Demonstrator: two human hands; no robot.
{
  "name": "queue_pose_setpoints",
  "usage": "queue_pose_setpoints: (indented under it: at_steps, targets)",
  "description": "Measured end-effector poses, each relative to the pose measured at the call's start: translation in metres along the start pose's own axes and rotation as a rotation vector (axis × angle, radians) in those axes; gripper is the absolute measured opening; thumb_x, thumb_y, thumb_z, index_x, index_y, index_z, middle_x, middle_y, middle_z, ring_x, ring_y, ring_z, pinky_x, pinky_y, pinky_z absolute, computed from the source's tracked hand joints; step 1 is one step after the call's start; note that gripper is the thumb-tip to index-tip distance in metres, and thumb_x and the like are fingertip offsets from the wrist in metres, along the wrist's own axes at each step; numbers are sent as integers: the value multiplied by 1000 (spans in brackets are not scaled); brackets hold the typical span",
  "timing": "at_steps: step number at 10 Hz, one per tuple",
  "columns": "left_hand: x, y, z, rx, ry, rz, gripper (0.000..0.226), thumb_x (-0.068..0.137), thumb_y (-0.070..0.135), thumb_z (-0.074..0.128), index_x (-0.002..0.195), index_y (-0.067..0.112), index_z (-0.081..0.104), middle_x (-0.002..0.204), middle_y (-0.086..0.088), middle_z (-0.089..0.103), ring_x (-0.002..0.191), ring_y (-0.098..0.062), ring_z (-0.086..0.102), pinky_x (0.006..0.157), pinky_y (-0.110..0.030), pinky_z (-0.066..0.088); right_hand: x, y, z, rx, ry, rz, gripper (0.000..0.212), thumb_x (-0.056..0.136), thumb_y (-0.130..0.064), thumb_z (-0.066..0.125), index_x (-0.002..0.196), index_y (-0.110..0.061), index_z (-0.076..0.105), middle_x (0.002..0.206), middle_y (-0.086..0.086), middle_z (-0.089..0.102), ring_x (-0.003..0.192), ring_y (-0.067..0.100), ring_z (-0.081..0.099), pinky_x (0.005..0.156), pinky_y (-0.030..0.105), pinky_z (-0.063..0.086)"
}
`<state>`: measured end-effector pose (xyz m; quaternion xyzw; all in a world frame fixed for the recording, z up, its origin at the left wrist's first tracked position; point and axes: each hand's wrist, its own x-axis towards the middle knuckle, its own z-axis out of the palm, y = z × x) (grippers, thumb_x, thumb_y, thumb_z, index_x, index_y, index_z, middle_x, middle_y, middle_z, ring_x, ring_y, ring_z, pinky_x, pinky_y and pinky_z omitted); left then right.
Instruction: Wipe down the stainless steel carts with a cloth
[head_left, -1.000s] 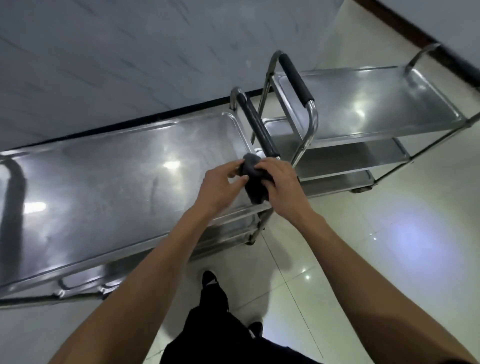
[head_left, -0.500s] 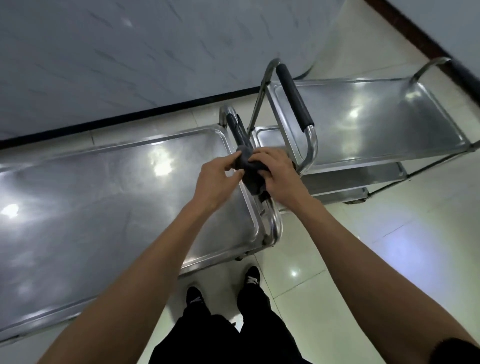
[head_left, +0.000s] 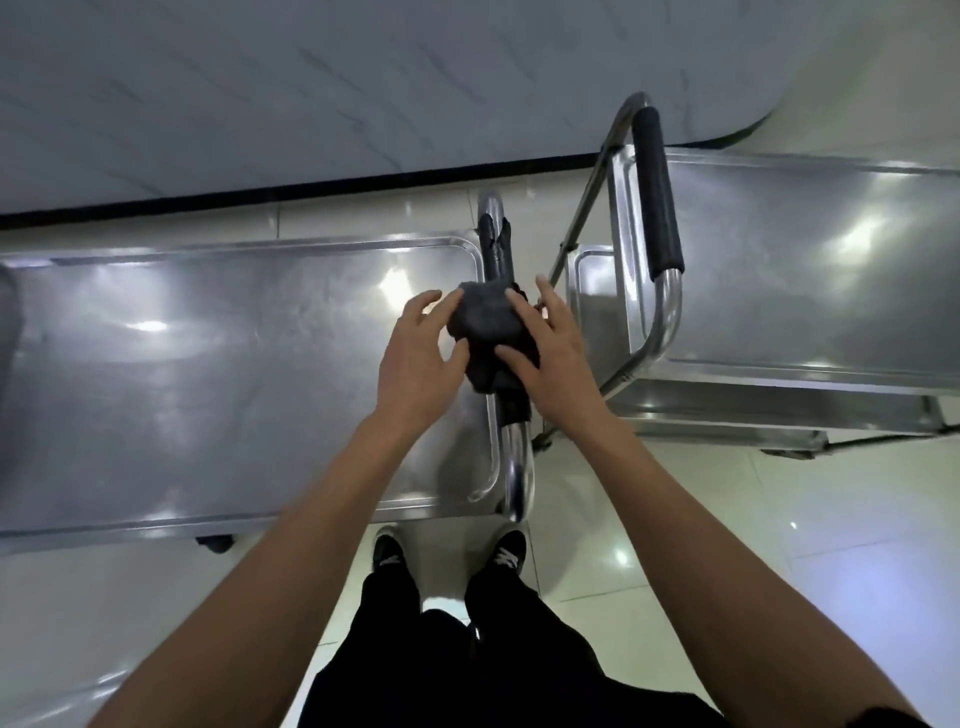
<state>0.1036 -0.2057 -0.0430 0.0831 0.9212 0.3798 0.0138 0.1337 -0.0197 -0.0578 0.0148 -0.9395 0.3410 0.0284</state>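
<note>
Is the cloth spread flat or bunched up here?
Bunched up: the dark cloth sits as a rounded wad on the cart handle, between the left hand and right hand.

No readable text, label, brand name, number or sign appears anywhere in this view. The steel surfaces of the two carts (head_left: 218, 364) carry only glare from overhead lights, with no stamped or printed marking that can be made out. The dark cloth (head_left: 485, 317) is plain. The black shoes (head_left: 447, 556) at the near edge show small white marks on top, too small and blurred to read as letters or a logo. The wall and floor tiles bear no writing.
</note>
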Motion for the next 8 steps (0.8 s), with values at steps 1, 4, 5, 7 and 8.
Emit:
queue_pose_setpoints:
  at_steps: [1,4,5,7,8]
  targets:
    - [-5,0,4,96,-49,133,51,92,15,65,141,28,57,148,3,45,132,-16,45,104,-30,45,-14,5,2,85,77,32,56,98,-35,58,150,-26,41,159,6,29,144,27,30,120,43,26]
    - [-6,6,2,177,-113,47,47,95,25,63,141,30,56,151,5,43,133,-16,44,105,-34,44,-1,8,-8,160,-104,5,55,98,-28,58,150,-25,40,143,3,49,130,21,46,111,41,39]
    - [-8,12,-3,213,-95,43,46,97,31,60,142,29,54,150,5,45,134,-16,42,105,-37,43,-2,10,-16,161,-116,-21,55,99,-32,57,150,-26,39,142,-2,49,129,18,46,111,40,40]
    - [-3,35,-25,327,-78,108,43,99,34,54,141,25,54,138,1,57,126,-22,48,101,-43,47,4,3,-40,46,-97,-43,44,100,-32,52,143,-20,50,138,-2,56,125,18,51,108,35,41]
    - [7,53,-43,385,-41,140,41,100,36,52,140,27,54,137,1,59,126,-24,50,101,-46,46,17,-10,-63,-5,-89,-72,43,102,-32,51,143,-21,51,141,-2,56,130,18,49,110,33,38]
